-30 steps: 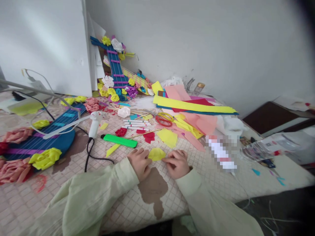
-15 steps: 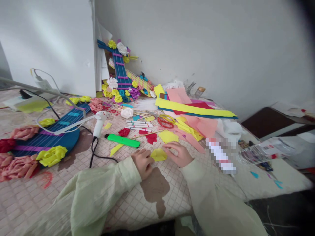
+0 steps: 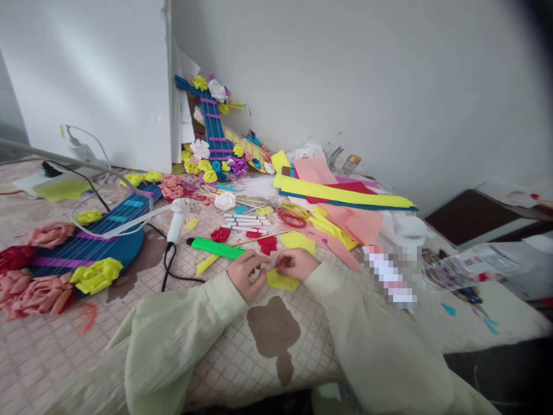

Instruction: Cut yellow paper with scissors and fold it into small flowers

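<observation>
A small piece of yellow paper [image 3: 283,280] lies on the quilted table cover, just in front of my hands. My left hand [image 3: 247,274] and my right hand [image 3: 296,263] meet above its far edge, fingertips pinched together on the paper. Both arms wear pale green sleeves. A green marker [image 3: 217,248] lies just beyond my left hand, and red paper scraps [image 3: 268,244] beyond my fingers.
A white glue gun [image 3: 177,213] with a black cord lies left of the marker. A blue guitar-shaped craft with paper flowers [image 3: 82,248] fills the left side. Scissors [image 3: 290,214], pens [image 3: 246,222] and stacked coloured sheets [image 3: 341,196] lie farther back. A second craft [image 3: 213,124] leans on the wall.
My right hand has moved left and closed in on my left hand. The yellow paper now sits beneath the two hands, pinched at its far edge.
</observation>
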`<control>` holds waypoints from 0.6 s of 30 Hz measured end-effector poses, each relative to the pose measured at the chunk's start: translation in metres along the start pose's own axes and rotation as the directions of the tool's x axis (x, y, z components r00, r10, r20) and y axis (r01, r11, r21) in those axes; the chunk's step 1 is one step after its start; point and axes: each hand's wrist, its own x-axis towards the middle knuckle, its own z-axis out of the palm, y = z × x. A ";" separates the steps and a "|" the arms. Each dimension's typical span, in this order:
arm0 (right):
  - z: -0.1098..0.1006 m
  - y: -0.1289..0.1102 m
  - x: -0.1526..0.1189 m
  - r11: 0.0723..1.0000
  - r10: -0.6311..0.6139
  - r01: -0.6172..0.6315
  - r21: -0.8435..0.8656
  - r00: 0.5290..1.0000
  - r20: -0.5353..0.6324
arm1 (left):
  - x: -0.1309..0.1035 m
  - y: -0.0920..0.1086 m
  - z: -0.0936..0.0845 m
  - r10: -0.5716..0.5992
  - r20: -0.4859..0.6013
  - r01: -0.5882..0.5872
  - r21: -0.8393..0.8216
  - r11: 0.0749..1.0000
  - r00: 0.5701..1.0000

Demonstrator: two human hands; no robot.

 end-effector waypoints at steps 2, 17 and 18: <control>-0.003 -0.003 -0.003 0.993 0.004 0.000 0.117 0.999 -0.039 | 0.001 0.002 0.000 -0.090 -0.044 0.083 -0.150 0.985 0.995; 0.007 -0.029 -0.022 0.698 0.223 -0.094 0.710 0.971 -0.090 | 0.003 0.011 0.011 -0.404 0.385 0.551 -0.683 0.480 0.830; 0.006 -0.028 -0.022 0.722 0.216 -0.089 0.686 0.971 -0.101 | 0.003 0.011 0.011 -0.408 0.389 0.555 -0.686 0.471 0.826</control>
